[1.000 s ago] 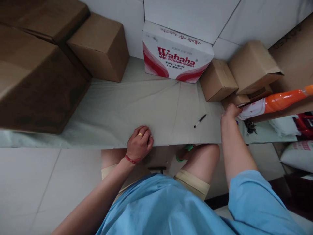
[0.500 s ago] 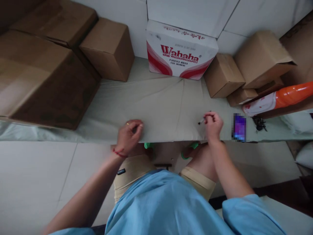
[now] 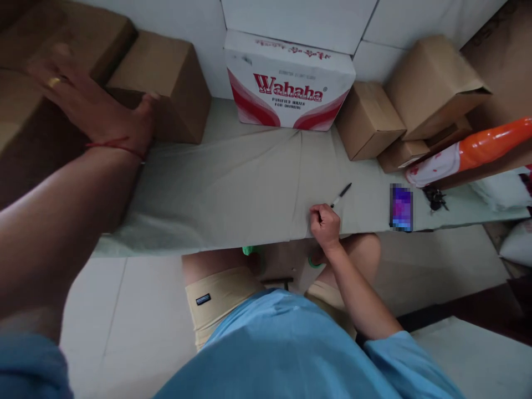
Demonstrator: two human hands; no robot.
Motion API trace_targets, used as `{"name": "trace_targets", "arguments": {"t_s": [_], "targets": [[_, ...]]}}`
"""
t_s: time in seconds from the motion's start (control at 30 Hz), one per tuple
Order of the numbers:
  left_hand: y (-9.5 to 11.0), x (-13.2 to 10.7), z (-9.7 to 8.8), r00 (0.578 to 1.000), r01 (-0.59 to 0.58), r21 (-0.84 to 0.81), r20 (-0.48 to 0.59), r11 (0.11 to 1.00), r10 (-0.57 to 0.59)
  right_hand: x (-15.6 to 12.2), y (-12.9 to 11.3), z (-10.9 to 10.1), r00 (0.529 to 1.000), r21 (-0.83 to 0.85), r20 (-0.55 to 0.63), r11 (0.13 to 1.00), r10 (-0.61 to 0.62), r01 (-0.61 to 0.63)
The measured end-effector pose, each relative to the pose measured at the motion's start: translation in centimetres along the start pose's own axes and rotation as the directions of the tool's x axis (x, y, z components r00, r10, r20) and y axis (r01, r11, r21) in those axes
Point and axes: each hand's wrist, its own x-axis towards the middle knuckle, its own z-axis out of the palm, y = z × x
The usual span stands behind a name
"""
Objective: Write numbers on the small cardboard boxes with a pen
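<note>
My left hand [image 3: 100,111] is raised at the upper left with its fingers spread, in front of a large cardboard box [image 3: 25,122] and a smaller cardboard box [image 3: 153,61]. Whether it touches either box I cannot tell. A ring and a red cord show on that hand and wrist. My right hand [image 3: 326,224] rests near the front edge of the cloth-covered table [image 3: 233,183] with its fingers curled in; the inside of the fist is hidden. Just beyond its knuckles lies a pen [image 3: 342,194] on the cloth, out of the grip.
At the back stands a white and red Wahaba-style printed carton [image 3: 291,105]. Several brown boxes [image 3: 369,122] are stacked at the right, beside an orange-and-white bottle-shaped object [image 3: 474,155]. A phone [image 3: 401,208] and keys [image 3: 435,199] lie near the right front edge.
My left hand has swung from the table's front edge up and left to the boxes, its fingers opening. The right hand has let go of the pen and shifted left, fingers curled.
</note>
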Motion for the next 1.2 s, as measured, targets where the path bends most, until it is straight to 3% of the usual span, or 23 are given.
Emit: {"name": "trace_targets", "arguments": {"t_s": [0.1, 0.17, 0.4, 0.57, 0.7, 0.87, 1.03, 1.2], "targets": [[0.9, 1.2, 1.1, 0.999, -0.006, 0.181, -0.045, 0.983, 0.015, -0.2, -0.2, 0.2, 1.000, -0.038, -0.001, 0.999, -0.016, 0.016], [1.2, 1.5, 1.6, 0.998, 0.025, 0.217, -0.059, 0.976, -0.013, -0.3, -0.2, 0.2, 1.000, -0.052, -0.001, 0.998, -0.030, 0.030], [1.5, 0.2, 1.8, 0.978, -0.204, 0.188, -0.015, 0.961, 0.210, -0.3, -0.6, 0.2, 0.997, -0.079, 0.009, 0.994, -0.081, 0.081], [0.6, 2.8, 3.9, 0.933, -0.360, 0.328, 0.106, 0.873, 0.345, -0.3, -0.7, 0.2, 0.996, -0.113, 0.025, 0.989, -0.088, 0.090], [1.4, 3.9, 5.0, 0.958, -0.286, 0.337, 0.105, 0.897, 0.266, -0.3, -0.8, 0.2, 0.995, -0.133, 0.020, 0.986, -0.095, 0.097], [3.0, 1.7, 4.1, 0.974, -0.199, 0.322, 0.169, 0.925, 0.151, -0.4, -0.9, 0.3, 0.996, -0.150, 0.028, 0.984, -0.089, 0.092], [2.7, 2.5, 4.7, 0.999, -0.044, 0.310, 0.042, 0.950, 0.032, -0.4, -0.7, 0.3, 0.994, -0.150, 0.031, 0.983, -0.102, 0.106], [4.1, 2.1, 4.5, 0.995, 0.102, 0.246, -0.012, 0.964, -0.102, -0.5, -0.8, 0.4, 0.995, -0.148, 0.028, 0.984, -0.091, 0.094]]}}
